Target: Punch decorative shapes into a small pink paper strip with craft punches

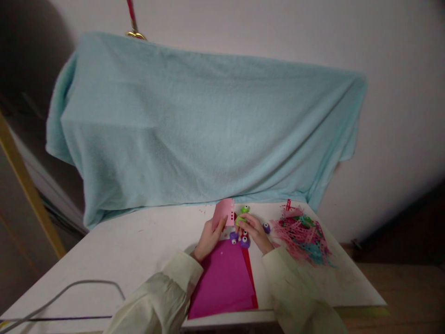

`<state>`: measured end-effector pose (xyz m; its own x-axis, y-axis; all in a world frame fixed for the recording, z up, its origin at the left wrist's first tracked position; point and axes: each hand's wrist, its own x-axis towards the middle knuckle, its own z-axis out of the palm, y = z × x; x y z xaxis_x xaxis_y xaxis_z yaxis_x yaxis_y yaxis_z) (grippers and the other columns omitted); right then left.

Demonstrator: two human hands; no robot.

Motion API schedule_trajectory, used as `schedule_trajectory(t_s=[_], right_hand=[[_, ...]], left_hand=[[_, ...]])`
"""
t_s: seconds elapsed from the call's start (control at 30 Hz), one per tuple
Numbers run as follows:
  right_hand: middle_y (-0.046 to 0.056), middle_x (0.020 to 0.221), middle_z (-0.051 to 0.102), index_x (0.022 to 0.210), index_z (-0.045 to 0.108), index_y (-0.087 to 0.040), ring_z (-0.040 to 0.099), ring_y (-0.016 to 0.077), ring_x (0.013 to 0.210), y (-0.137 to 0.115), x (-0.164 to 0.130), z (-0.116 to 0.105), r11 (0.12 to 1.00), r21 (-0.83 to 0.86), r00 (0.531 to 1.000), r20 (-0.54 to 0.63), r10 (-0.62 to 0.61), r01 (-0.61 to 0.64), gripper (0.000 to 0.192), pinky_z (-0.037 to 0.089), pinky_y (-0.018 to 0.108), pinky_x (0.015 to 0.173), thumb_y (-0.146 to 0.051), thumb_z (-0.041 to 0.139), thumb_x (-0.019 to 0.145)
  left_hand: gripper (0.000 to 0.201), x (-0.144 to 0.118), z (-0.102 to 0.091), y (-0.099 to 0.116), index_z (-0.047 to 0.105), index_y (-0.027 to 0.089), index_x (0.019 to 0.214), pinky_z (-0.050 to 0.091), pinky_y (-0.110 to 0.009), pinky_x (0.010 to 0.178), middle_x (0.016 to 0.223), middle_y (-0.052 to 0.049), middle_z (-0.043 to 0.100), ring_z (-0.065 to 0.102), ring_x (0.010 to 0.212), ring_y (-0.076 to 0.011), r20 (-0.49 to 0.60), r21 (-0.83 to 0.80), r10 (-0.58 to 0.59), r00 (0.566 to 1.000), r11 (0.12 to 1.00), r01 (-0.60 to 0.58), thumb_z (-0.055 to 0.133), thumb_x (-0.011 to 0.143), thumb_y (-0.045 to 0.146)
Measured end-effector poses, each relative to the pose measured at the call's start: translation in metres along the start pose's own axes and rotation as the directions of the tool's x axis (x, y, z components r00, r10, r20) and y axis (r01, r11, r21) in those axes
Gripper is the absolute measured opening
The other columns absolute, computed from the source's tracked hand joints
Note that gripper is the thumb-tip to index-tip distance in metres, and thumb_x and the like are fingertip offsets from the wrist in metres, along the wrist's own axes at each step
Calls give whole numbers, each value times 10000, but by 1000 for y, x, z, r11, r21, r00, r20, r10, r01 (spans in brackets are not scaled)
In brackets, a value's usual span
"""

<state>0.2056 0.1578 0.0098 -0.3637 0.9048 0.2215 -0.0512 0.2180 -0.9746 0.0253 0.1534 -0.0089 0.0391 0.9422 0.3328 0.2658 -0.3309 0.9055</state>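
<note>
Just below the centre of the frame, the left hand (pixel 208 237) pinches a small pink paper piece (pixel 224 212) with holes along its edge, fingers closed on its lower corner, while the right hand (pixel 255 232) curls its fingers around a green paper punch (pixel 241 220) touching that paper. Purple punches (pixel 244 241) sit just beside the hands on the white counter (pixel 132 246), above a magenta paper sheet (pixel 225 280). A heap of paper scraps (pixel 302 234) lies to the right; a light blue towel (pixel 201 125) hangs behind.
</note>
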Motion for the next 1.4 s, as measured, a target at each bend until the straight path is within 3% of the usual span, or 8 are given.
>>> schedule_trajectory(t_s=[0.47, 0.77, 1.1, 1.4], right_hand=[[-2, 672, 594, 905, 537, -190, 517, 116, 524, 6, 1, 6, 1000, -13, 1000, 19, 25, -25, 237, 379, 232, 500, -402, 585, 809], [11, 724, 599, 897, 523, -208, 521, 125, 517, 1, 2, 6, 999, -15, 997, -66, 32, -33, 337, 377, 247, 497, -532, 447, 846], [-7, 693, 586, 942, 507, -203, 509, 108, 500, 12, 3, 9, 999, -2, 999, 31, 35, -35, 303, 389, 234, 493, -475, 546, 814], [-1, 713, 601, 947, 498, -215, 512, 112, 471, 14, 7, 5, 999, 10, 997, -71, 33, -32, 343, 361, 235, 453, -537, 461, 835]], left_hand=[[403, -1, 3, 2, 526, 137, 614, 338, -196, 504, 554, 28, 486, 450, 538, -103, 32, -5, 17, 999, 1000, -17, 450, 854, 453], [406, 0, 1, 3, 622, 115, 721, 426, -208, 606, 661, -25, 622, 554, 628, -132, -9, 43, 105, 994, 994, -105, 449, 859, 455], [403, 1, 3, -4, 632, 109, 754, 423, -212, 613, 676, -35, 629, 549, 633, -138, -4, 78, 139, 990, 987, -138, 438, 868, 443], [377, 0, 1, 0, 627, 124, 764, 430, -229, 661, 712, -42, 645, 570, 677, -153, 2, 85, 139, 990, 987, -139, 442, 867, 436]])
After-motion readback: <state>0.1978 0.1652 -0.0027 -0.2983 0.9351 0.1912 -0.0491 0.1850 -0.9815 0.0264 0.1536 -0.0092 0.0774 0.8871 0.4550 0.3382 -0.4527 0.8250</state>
